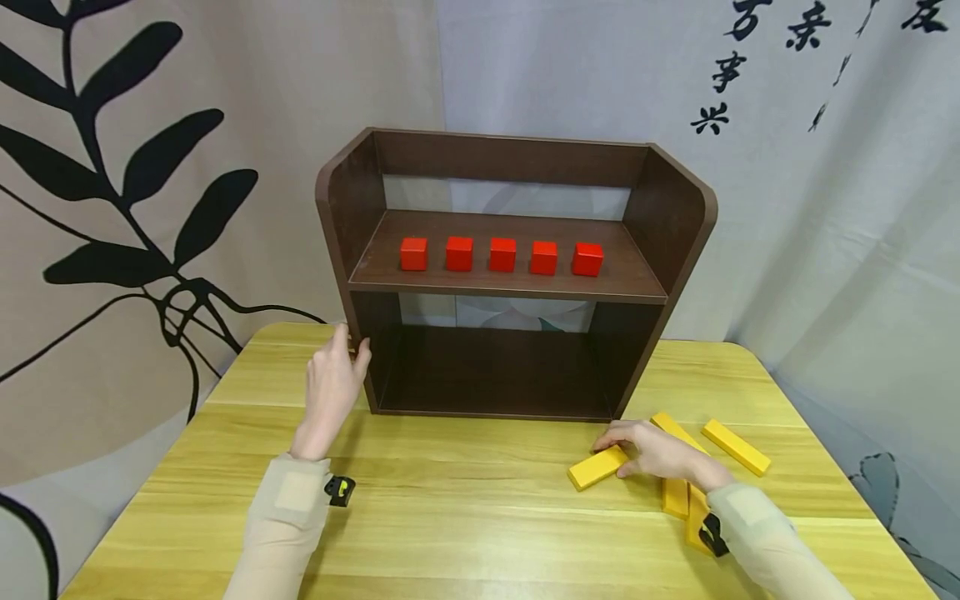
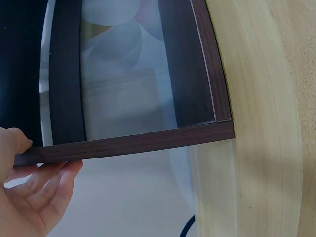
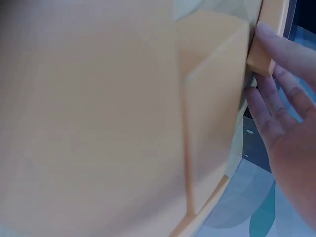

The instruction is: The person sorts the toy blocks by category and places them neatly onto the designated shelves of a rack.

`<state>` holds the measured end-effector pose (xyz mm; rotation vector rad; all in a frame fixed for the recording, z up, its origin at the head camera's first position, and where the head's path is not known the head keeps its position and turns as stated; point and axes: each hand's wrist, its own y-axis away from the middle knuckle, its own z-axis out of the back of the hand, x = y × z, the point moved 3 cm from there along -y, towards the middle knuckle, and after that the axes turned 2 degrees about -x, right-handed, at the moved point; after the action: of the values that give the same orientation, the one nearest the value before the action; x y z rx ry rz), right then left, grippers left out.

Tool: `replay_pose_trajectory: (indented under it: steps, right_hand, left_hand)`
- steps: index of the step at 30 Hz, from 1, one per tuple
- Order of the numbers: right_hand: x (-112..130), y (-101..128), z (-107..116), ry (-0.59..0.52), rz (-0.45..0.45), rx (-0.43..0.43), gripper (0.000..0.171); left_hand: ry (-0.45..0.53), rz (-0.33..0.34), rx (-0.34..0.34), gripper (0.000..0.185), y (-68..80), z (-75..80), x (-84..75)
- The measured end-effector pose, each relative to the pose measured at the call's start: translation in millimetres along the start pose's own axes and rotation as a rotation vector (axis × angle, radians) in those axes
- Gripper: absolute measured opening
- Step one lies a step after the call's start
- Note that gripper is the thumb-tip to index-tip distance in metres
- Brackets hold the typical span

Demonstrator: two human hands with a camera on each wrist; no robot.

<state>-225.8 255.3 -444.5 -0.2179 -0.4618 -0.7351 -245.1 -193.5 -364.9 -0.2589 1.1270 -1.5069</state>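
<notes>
A dark brown two-tier shelf (image 1: 517,158) stands on the table. My left hand (image 1: 332,387) grips the edge of its left side panel, and in the left wrist view the thumb and fingers lie on either side of that panel (image 2: 148,142). A row of several red cubes, among them a middle cube (image 1: 502,255), sits spaced out on the upper board. Near the shelf's lower right corner, my right hand (image 1: 652,450) pinches a yellow block (image 1: 595,469) between thumb and fingers. The right wrist view shows that block's end (image 3: 260,60) at the fingertips.
More yellow blocks lie around the right hand: one block (image 1: 737,447) to its right, others beneath the wrist and behind the hand. The wooden table (image 1: 450,517) has its edges at left and right. Printed curtains (image 1: 825,208) hang behind.
</notes>
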Motion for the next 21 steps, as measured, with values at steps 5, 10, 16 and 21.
replay_pose_trajectory:
  steps: [5, 10, 16, 21]
  right_hand:
    - [-1, 1, 0, -0.038, 0.003, -0.001, 0.035]
    - [2, -1, -1, -0.047, 0.009, -0.028, 0.031]
    - [8, -6, -1, -0.019, 0.015, -0.089, 0.030]
    - [15, -12, 0, -0.004, 0.009, -0.135, 0.031]
  left_hand:
    - [0.000, 0.000, 0.001, 0.020, 0.2, -0.3, 0.3]
    - [0.000, -0.003, -0.002, 0.020, 0.2, -0.4, 0.6]
    - [0.000, 0.009, 0.007, 0.020, 0.2, -0.3, 0.5]
    - [0.000, 0.018, 0.012, 0.020, -0.1, -0.6, 0.8]
